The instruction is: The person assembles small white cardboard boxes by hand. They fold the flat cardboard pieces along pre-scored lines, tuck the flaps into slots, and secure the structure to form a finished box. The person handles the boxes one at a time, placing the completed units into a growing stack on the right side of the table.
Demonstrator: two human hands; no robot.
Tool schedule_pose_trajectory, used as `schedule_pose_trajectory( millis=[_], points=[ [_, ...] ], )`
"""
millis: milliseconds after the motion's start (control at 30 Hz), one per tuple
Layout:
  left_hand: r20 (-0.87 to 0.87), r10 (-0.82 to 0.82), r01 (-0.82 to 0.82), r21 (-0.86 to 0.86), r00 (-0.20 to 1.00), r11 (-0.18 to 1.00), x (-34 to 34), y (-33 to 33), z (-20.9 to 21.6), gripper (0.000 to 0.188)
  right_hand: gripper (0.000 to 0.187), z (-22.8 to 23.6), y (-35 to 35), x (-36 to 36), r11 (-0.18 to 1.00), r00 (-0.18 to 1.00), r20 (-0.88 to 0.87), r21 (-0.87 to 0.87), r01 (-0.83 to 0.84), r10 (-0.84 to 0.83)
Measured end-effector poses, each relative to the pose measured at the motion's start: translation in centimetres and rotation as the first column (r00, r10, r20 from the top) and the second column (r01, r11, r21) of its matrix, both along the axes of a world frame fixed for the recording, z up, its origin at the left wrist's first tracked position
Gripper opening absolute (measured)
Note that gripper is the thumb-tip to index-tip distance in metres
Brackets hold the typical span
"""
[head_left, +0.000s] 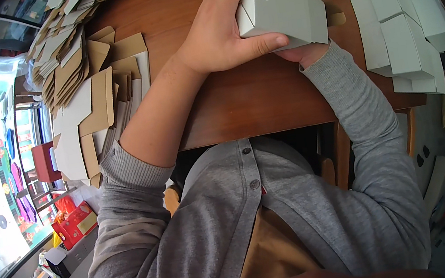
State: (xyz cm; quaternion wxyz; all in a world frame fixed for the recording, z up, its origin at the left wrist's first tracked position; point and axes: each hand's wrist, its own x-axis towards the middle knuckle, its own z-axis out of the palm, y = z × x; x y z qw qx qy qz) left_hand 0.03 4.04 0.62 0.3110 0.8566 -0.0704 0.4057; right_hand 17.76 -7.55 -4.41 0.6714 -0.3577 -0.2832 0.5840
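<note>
A small white cardboard box (280, 6) is held above the brown wooden table (251, 97), tilted with one flat face toward me. My left hand (217, 27) wraps its left side, thumb stretched along the lower edge. My right hand (307, 52) is mostly hidden beneath the box; only the heel of the palm and the grey sleeve cuff show under it.
A fanned pile of flat brown and white box blanks (85, 87) covers the table's left part. Several folded white boxes (392, 4) lie in rows on the right. A wooden chair (340, 156) shows under the table edge. Red boxes (74, 224) sit on the floor at left.
</note>
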Motion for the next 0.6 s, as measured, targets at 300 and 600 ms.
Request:
schedule_pose_trajectory(
  millis=[300,600],
  points=[
    [0.043,0.052,-0.056,0.093,0.998,0.994,0.0,-1.2,0.7,0.128,0.049,0.5,-0.1,-0.3,0.998,0.995,-0.075,-0.012,0.062,-0.063],
    [0.03,0.061,-0.064,0.107,0.998,0.992,-0.3,-1.0,1.2,0.13,0.051,1.2,0.2,0.1,0.996,0.991,-0.1,-0.018,0.085,-0.086]
  ],
)
